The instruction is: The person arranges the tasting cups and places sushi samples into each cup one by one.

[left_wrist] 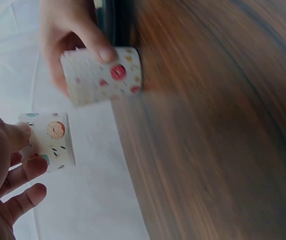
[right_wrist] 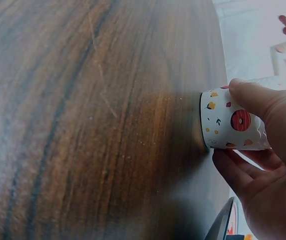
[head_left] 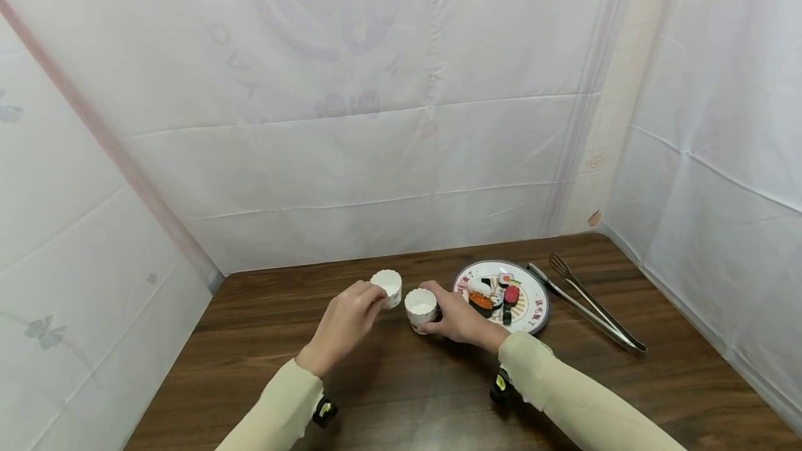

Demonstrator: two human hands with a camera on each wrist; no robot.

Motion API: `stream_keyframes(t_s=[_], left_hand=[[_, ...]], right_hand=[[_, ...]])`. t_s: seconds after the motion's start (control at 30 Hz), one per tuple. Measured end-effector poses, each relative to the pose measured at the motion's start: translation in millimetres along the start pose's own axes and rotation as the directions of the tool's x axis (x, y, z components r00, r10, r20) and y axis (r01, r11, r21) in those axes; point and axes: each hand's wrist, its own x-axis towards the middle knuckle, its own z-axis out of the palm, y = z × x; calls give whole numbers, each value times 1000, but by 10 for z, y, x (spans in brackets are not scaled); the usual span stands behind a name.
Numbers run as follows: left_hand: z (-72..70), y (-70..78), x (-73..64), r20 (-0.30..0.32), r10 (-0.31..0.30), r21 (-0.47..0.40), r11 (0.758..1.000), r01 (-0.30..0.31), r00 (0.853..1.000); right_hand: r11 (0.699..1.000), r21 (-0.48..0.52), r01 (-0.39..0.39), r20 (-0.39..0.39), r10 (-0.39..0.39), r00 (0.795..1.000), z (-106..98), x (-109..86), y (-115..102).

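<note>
My left hand [head_left: 344, 315] pinches a white paper baking cup [head_left: 391, 287], raised off the table. Printed doughnuts and small leaves show on this cup [left_wrist: 56, 137] in the left wrist view. Just to the right, my right hand [head_left: 460, 315] grips a second baking cup [head_left: 420, 303] with thumb and fingers around its side. A red doughnut is printed on that cup [right_wrist: 240, 120], and its base is at the tabletop in the right wrist view. Both cups are upright with scalloped rims, a small gap between them. White shows inside each.
A round plate [head_left: 535, 289] with several sushi pieces [head_left: 481, 303] lies right of my right hand. Beyond it are metal tongs [head_left: 589, 308] on the dark wooden table [head_left: 263, 326]. White printed cloth [head_left: 351, 159] rises behind the table and along both sides.
</note>
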Motion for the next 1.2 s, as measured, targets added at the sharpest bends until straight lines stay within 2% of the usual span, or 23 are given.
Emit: stream_keyframes(t_s=[0.47, 0.7, 0.8, 0.97, 1.2], left_hand=[[-154, -345, -382, 33, -123, 111, 987, 118, 992], [-264, -496, -598, 29, -212, 194, 960, 203, 977], [-301, -529, -680, 19, -269, 220, 941, 258, 963], [-356, -592, -801, 31, -382, 208, 906, 368, 924], [-458, -651, -931, 52, -449, 186, 882, 433, 892]], right_hand=[[1000, -9, -26, 11, 26, 1000, -26, -4, -52], [998, -15, -68, 22, 68, 997, -60, -5, -101], [997, -17, -69, 20, 69, 997, -63, -6, -94], [998, -23, -64, 18, 64, 998, -61, 1, -90], [997, -32, -67, 26, 68, 997, -56, 4, -94]])
